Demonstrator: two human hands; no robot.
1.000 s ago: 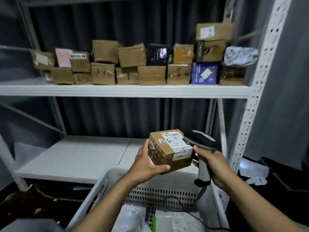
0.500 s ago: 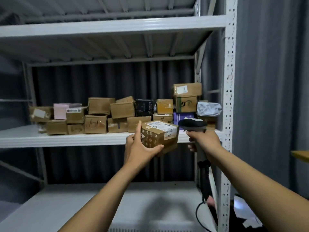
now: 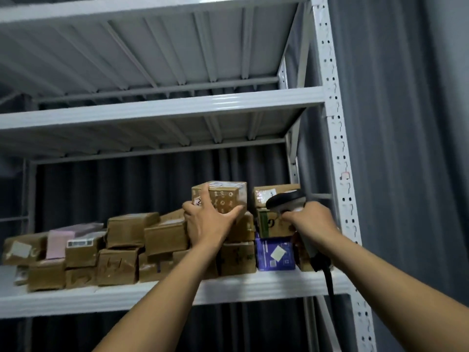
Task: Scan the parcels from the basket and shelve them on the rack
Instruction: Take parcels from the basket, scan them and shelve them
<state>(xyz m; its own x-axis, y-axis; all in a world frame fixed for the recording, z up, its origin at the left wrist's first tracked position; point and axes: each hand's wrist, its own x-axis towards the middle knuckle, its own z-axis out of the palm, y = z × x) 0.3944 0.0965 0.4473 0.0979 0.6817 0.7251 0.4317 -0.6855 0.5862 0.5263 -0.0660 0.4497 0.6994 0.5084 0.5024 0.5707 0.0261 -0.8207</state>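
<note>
- 2-handed reach at rack (image 3: 337, 148).
- Gripping patterned parcel (image 3: 225, 196) with left hand (image 3: 208, 222) wrapped round it, above stacked boxes (image 3: 127, 250).
- Clutching scanner (image 3: 284, 199) handle in right hand (image 3: 312, 219).

Grey curtain (image 3: 406, 148) fills the right of the view from top edge to bottom edge; fabric falls in close vertical pleats; darker curtain (image 3: 121, 189) hangs at the back, across centre and left, likewise in vertical folds; further strip of dark curtain (image 3: 253, 326) shows low in the view, folds again vertical; lighting dim throughout.
</note>
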